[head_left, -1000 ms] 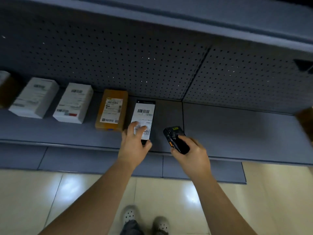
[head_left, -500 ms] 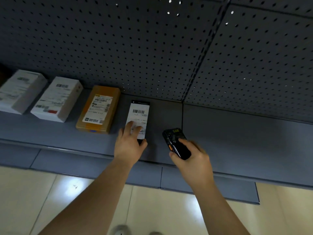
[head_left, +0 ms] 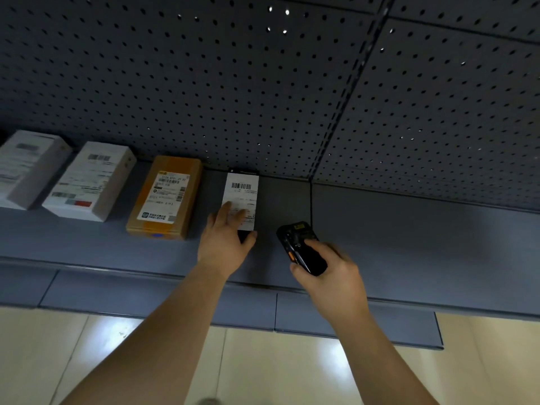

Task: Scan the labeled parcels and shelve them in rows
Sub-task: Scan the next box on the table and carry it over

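A thin dark parcel with a white barcode label [head_left: 242, 194] lies flat on the grey shelf [head_left: 409, 247], its far end against the pegboard. My left hand [head_left: 225, 241] rests on its near end, fingers straight on the label and thumb at the near edge. My right hand [head_left: 327, 270] grips a black handheld scanner [head_left: 301, 247] just right of the parcel, above the shelf. To the left stand a brown cardboard parcel [head_left: 166, 197] and two white parcels [head_left: 90, 179] [head_left: 26, 168] in a row.
A dark perforated back panel [head_left: 263, 83] rises behind the shelf, with a vertical seam right of the parcel. The shelf's right half lies bare. Below the shelf front is a tiled beige floor [head_left: 292, 375].
The view has moved closer and tilted up to the shelf. My left hand keeps resting on the labelled parcel, which has slid slightly back toward the pegboard. The scanner hand stays beside it.
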`<state>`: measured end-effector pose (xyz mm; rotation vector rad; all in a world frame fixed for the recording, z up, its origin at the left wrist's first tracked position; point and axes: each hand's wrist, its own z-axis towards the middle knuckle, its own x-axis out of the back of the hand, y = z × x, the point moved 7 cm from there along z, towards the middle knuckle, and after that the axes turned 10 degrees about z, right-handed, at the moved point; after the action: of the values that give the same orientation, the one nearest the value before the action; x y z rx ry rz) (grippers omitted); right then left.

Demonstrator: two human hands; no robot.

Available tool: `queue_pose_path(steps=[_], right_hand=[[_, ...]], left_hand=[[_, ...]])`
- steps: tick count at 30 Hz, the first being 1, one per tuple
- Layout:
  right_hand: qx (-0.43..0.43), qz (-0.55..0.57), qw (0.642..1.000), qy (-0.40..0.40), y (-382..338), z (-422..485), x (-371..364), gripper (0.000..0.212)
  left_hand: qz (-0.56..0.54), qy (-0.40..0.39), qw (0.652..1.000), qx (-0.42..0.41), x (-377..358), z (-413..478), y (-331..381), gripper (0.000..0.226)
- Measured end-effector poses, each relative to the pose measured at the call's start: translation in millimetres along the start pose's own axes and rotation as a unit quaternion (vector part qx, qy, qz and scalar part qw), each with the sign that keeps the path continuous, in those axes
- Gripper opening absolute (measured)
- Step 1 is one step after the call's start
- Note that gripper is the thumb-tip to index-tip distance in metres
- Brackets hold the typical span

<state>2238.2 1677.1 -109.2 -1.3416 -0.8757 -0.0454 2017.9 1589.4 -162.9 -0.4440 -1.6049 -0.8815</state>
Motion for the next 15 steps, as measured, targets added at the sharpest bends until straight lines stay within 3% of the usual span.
queue_pose_path(steps=[7,15], right_hand=[[0.062,0.015,0.997,-0.038,-82.4,-41.4,7.4,0.051],[0.163,0.026,0.978,-0.129,-268.4,-129.7,-28.0,0.052]], left_hand=[[-0.019,0.080,0.993,-0.090,121.1,-73.2,-18.5,0.059],[0.002,0.172,0.984,-0.040,313.6,-205.0,-114.6,0.059]])
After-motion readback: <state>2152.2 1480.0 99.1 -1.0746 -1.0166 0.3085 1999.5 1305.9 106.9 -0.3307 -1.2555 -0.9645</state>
